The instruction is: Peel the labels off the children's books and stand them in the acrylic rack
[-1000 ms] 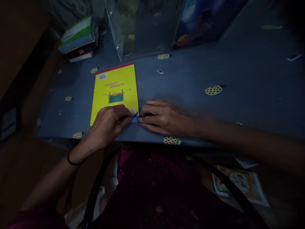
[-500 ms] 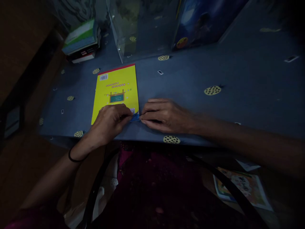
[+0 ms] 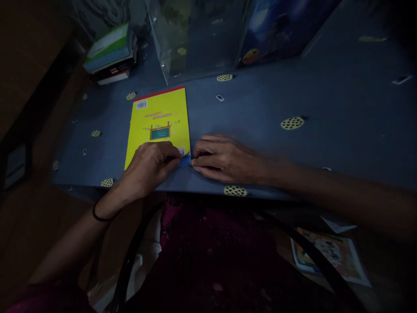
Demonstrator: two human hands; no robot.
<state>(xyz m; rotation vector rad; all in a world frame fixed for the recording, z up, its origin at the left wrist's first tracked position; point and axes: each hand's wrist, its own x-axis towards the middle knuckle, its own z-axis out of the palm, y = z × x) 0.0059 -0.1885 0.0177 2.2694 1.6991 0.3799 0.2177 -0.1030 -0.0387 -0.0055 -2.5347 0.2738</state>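
A thin yellow booklet (image 3: 177, 102) with a red top edge, a barcode and a small chalkboard drawing lies flat on the table. Its lower right corner curls up, and a strip of blue (image 3: 184, 161) shows there. My left hand (image 3: 148, 167) rests over the booklet's lower part, thumb and forefinger pinched at that corner. From the other side my right hand (image 3: 224, 158) meets the corner, its fingertips pressed together at the tip of the blue strip. What lies between the fingertips is largely hidden.
A pineapple-patterned blue cloth (image 3: 247, 113) covers the table. Stacked books (image 3: 110, 54) stand at the back left, beside a clear plastic stand (image 3: 159, 52) and a dark blue book (image 3: 273, 37). Below the table edge at right lies a colourful booklet (image 3: 332, 254).
Both hands stay at the booklet's corner with almost no movement. The view shifts very slightly.
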